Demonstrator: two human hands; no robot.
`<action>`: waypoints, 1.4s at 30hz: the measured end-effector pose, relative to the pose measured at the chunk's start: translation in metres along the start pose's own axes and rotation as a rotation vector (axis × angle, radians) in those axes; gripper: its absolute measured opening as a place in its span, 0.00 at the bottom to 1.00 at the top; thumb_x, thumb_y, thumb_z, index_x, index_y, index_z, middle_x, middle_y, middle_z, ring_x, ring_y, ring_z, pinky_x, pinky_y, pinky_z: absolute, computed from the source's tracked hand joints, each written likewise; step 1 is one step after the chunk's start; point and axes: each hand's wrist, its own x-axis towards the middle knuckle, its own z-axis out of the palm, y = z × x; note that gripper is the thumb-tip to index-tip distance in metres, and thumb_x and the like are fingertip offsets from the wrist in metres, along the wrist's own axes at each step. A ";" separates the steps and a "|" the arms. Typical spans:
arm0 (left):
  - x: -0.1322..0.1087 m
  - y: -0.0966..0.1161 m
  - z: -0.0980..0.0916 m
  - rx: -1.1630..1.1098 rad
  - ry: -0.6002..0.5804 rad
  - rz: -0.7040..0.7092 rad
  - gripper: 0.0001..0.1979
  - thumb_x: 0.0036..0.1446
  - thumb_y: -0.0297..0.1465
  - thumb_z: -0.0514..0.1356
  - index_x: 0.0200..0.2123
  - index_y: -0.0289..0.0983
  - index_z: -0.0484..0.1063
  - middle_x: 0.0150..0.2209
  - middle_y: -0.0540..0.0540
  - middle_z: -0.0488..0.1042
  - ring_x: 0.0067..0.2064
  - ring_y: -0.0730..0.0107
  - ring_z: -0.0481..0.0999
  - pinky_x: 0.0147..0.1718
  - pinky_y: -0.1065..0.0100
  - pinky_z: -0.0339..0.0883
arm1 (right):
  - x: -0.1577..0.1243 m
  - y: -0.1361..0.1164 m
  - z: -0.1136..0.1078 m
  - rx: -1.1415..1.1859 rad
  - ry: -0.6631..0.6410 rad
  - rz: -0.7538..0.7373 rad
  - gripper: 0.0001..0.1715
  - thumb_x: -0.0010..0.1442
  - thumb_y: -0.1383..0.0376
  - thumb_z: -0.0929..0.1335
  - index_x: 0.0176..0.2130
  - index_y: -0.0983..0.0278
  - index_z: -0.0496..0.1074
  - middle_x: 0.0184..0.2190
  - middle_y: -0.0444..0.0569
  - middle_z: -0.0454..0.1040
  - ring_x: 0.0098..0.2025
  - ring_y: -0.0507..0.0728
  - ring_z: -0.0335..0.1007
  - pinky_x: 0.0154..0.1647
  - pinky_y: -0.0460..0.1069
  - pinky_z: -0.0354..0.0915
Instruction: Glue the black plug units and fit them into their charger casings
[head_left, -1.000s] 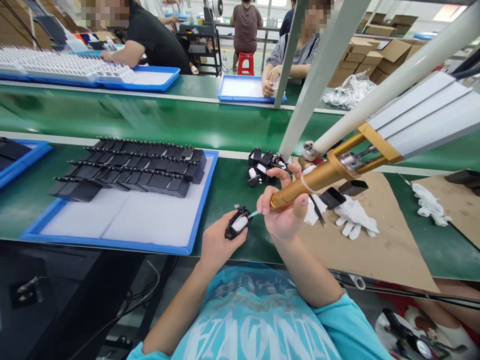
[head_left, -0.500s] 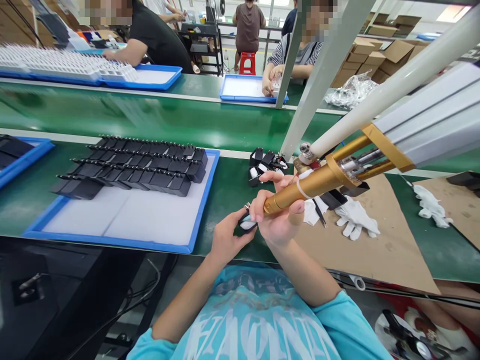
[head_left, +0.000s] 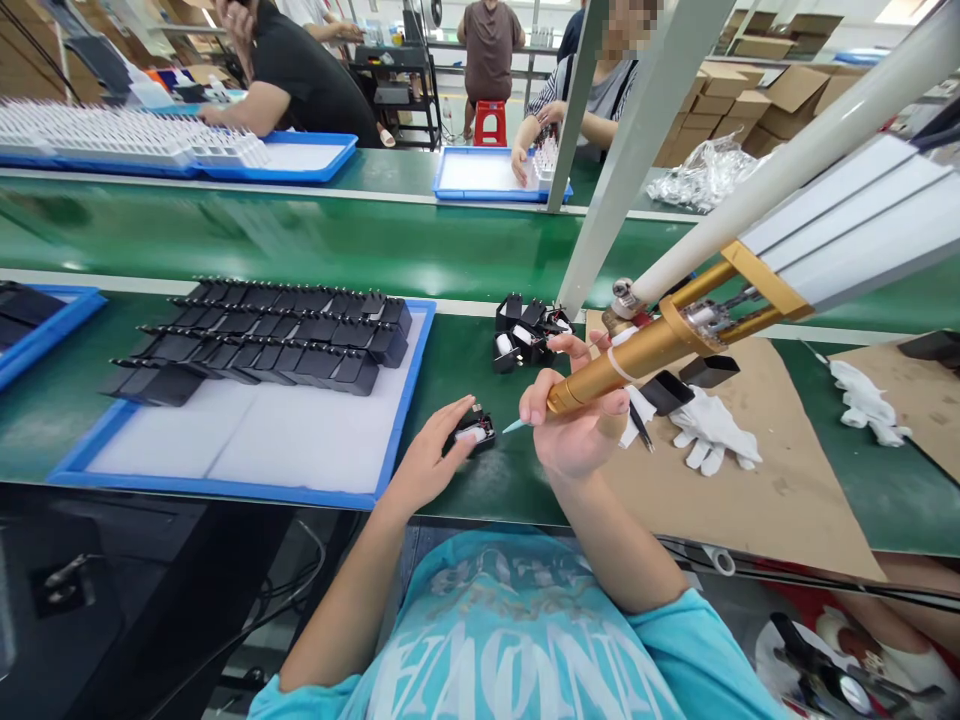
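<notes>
My left hand [head_left: 426,465] has its fingers and thumb around the near end of a small black adapter casing [head_left: 486,432], low over the green bench. The casing is open on top, with metal prongs and a white part inside; my fingers partly hide it. My right hand [head_left: 574,425] is closed around a gold cylindrical dispenser [head_left: 615,370], its thumb and some fingers lifted off the barrel. A pale blue tapered tip [head_left: 514,426] sticks out of the dispenser, just right of the casing and apart from it. Several similar casings [head_left: 525,335] lie in a pile beyond my hands.
On the left, a blue tray [head_left: 225,485] carries rows of black adapters [head_left: 277,330]. Right of me, cardboard [head_left: 787,500] bears a white glove [head_left: 716,430], a black pen-like tool [head_left: 641,428] and black sleeves. A slanted white post [head_left: 637,150] stands ahead. Co-workers sit across the bench.
My left hand has moved left and lowered the casing away from the dispenser, baring the blue tip. My right hand and the dispenser have shifted slightly right.
</notes>
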 end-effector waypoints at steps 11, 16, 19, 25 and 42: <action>0.006 0.006 0.006 0.126 0.087 0.234 0.13 0.62 0.37 0.59 0.49 0.41 0.74 0.47 0.47 0.79 0.48 0.66 0.78 0.50 0.65 0.72 | 0.001 -0.002 -0.014 0.035 -0.012 0.024 0.23 0.58 0.47 0.65 0.49 0.53 0.62 0.44 0.44 0.67 0.16 0.44 0.61 0.12 0.46 0.59; 0.010 0.007 0.010 0.245 0.075 0.316 0.10 0.62 0.31 0.57 0.47 0.39 0.72 0.44 0.45 0.79 0.45 0.67 0.78 0.46 0.66 0.73 | 0.002 -0.002 -0.016 0.013 -0.002 0.028 0.25 0.57 0.45 0.65 0.49 0.53 0.60 0.43 0.44 0.68 0.16 0.44 0.60 0.12 0.45 0.59; 0.014 0.009 0.017 0.265 0.059 0.235 0.09 0.58 0.29 0.57 0.43 0.38 0.72 0.39 0.47 0.79 0.39 0.68 0.79 0.41 0.67 0.73 | 0.002 -0.004 -0.017 0.034 0.003 0.029 0.25 0.57 0.45 0.65 0.48 0.54 0.61 0.42 0.44 0.67 0.16 0.44 0.60 0.12 0.45 0.59; 0.013 0.016 0.026 0.337 0.070 0.209 0.14 0.60 0.26 0.54 0.48 0.41 0.72 0.45 0.48 0.79 0.43 0.67 0.78 0.45 0.65 0.72 | 0.002 -0.007 -0.022 0.032 0.020 0.058 0.25 0.57 0.45 0.65 0.48 0.54 0.61 0.43 0.44 0.67 0.16 0.44 0.61 0.13 0.46 0.60; -0.017 -0.024 -0.085 0.698 0.385 -0.143 0.25 0.65 0.38 0.51 0.63 0.36 0.56 0.55 0.33 0.70 0.52 0.46 0.74 0.44 0.53 0.70 | 0.006 -0.011 -0.041 0.026 0.002 -0.001 0.20 0.58 0.46 0.65 0.41 0.57 0.63 0.43 0.44 0.69 0.17 0.45 0.65 0.14 0.46 0.64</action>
